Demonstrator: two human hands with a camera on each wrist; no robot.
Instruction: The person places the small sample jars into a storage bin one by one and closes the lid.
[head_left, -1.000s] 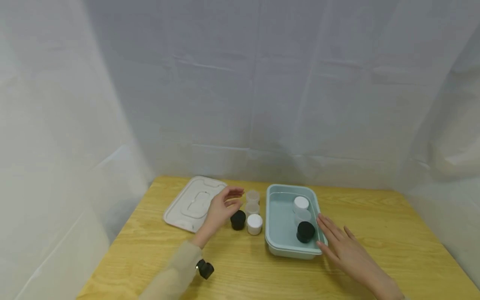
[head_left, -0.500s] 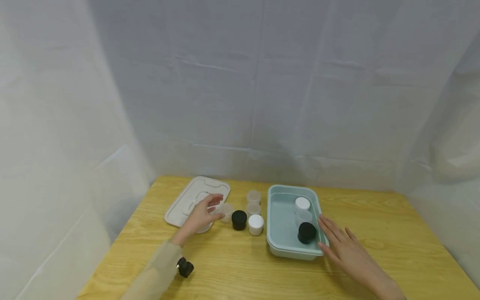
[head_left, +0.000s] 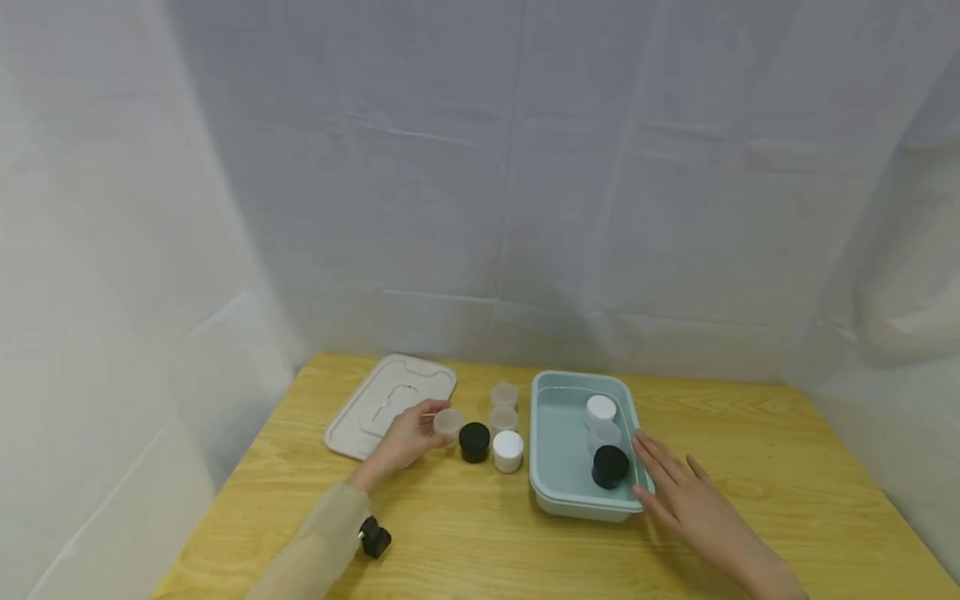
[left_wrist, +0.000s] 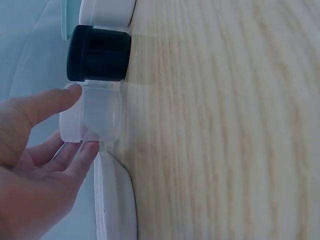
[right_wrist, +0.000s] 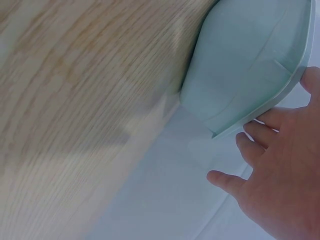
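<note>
Clear plastic jar (head_left: 448,421) now sits between my left hand's (head_left: 406,437) thumb and fingertips — a second ago that hand hovered over the black-lidded jar (head_left: 474,442), then slid left to this one beside the white lid (head_left: 390,406). The wrist view shows the jar pinched, touching the black one. My right hand (head_left: 678,492) lies flat, fingers straight against the teal bin's (head_left: 558,492) rim, unmoved. So the clear jar is taken, not yet lifted off the table (head_left: 750,467).
</note>
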